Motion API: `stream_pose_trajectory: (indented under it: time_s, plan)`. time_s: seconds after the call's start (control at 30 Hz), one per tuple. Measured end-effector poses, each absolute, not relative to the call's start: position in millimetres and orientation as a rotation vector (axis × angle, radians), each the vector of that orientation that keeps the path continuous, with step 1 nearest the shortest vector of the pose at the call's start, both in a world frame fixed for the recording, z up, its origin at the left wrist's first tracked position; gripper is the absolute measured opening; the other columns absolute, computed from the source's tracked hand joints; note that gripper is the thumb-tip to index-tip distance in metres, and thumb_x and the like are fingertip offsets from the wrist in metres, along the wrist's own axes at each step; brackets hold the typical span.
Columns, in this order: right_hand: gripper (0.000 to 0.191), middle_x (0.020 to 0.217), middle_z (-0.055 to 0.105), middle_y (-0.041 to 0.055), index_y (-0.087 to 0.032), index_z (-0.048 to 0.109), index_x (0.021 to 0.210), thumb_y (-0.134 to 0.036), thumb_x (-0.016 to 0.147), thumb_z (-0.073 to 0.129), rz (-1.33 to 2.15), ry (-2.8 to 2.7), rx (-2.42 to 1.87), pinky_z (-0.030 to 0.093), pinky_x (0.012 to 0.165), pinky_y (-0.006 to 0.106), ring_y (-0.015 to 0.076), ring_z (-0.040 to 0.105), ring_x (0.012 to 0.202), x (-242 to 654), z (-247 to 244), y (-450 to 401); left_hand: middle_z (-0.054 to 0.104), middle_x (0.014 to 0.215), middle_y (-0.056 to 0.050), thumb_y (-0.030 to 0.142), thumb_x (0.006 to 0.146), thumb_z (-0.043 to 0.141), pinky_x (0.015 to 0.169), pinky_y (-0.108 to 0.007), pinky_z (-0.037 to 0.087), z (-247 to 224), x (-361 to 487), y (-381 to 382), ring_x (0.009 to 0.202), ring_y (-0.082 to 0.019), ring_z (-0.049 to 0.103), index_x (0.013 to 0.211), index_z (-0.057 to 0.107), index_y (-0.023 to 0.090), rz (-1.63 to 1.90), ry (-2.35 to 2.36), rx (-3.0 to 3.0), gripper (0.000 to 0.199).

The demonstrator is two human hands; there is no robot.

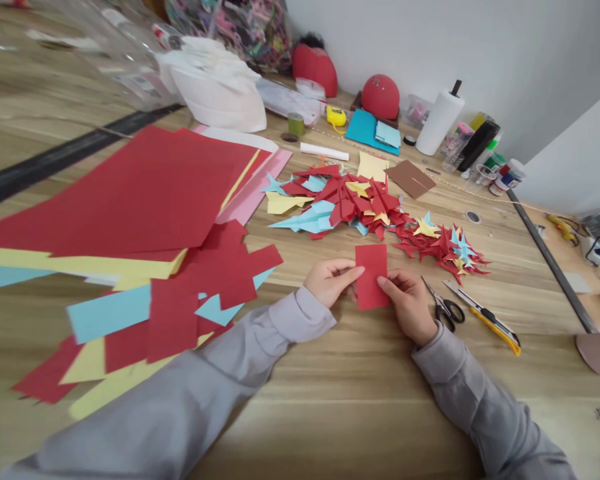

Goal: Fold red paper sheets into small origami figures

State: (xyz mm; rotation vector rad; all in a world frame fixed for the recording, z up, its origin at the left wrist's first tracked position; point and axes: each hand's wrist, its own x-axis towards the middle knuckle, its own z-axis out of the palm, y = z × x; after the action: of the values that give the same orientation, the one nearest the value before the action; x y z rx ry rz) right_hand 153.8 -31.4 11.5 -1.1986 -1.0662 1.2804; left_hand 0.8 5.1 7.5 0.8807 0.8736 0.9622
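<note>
A small red paper rectangle point(371, 293) is held upright between my two hands, above the wooden table. My left hand point(330, 281) pinches its left edge, thumb on the near face. On the right edge, my right hand point(409, 300) grips it the same way, its fingers partly hidden behind the paper. Beyond the hands lies a pile of folded paper planes point(340, 200) in red, blue and yellow. Beside it is a heap of small folded paper stars point(437, 243). Black-handled scissors point(449, 312) rest just right of my right hand.
A yellow utility knife point(495, 325) lies right of the scissors. Cut paper pieces point(173, 320) and large red sheets point(145, 187) spread across the left. Toward the wall are a brown paper square point(410, 179), a yellow tape measure point(336, 117), a white roll point(440, 123) and several bottles.
</note>
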Motion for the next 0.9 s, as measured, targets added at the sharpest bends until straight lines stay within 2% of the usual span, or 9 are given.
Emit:
stream_pose_trajectory:
  time_s: [0.1, 0.33, 0.57, 0.9]
  plan:
    - [0.021, 0.065, 0.065, -0.0022, -0.02, 0.066, 0.072, -0.039, 0.067, 0.071, 1.293, -1.039, -1.185, 0.048, 0.056, 0.024, 0.0107, 0.056, 0.056, 153.7, 10.4, -30.3, 0.062, 0.053, 0.0, 0.043, 0.054, 0.076, 0.042, -0.022, 0.047, 7.4, 0.4, 4.0, 0.042, -0.01, 0.054, 0.068, 0.065, 0.012, 0.965, 0.901, 0.929, 0.036]
    - [0.018, 0.066, 0.066, -0.0026, -0.021, 0.066, 0.074, -0.037, 0.067, 0.072, 1.284, -0.97, -1.116, 0.049, 0.059, 0.024, 0.0112, 0.058, 0.06, 153.5, 7.8, -28.7, 0.058, 0.043, 0.0, 0.041, 0.056, 0.075, 0.039, -0.021, 0.045, 11.3, -0.7, 0.7, 0.036, -0.01, 0.052, 0.058, 0.062, 0.013, 0.867, 0.896, 1.09, 0.031]
    - [0.017, 0.064, 0.065, -0.003, -0.02, 0.067, 0.07, -0.036, 0.066, 0.072, 1.297, -0.975, -1.111, 0.048, 0.059, 0.023, 0.0106, 0.057, 0.058, 153.4, 10.9, -30.0, 0.062, 0.049, 0.0, 0.045, 0.058, 0.073, 0.04, -0.021, 0.046, 11.4, 1.8, -1.2, 0.039, -0.01, 0.054, 0.061, 0.064, 0.013, 0.919, 0.932, 1.099, 0.032]
    - [0.018, 0.065, 0.065, -0.0027, -0.019, 0.067, 0.071, -0.036, 0.067, 0.072, 1.315, -0.89, -1.088, 0.045, 0.058, 0.024, 0.0099, 0.055, 0.057, 154.2, 5.7, -29.2, 0.056, 0.04, 0.001, 0.044, 0.058, 0.073, 0.035, -0.019, 0.042, 12.9, 2.6, -2.8, 0.033, -0.009, 0.05, 0.057, 0.063, 0.012, 0.891, 0.958, 1.159, 0.033]
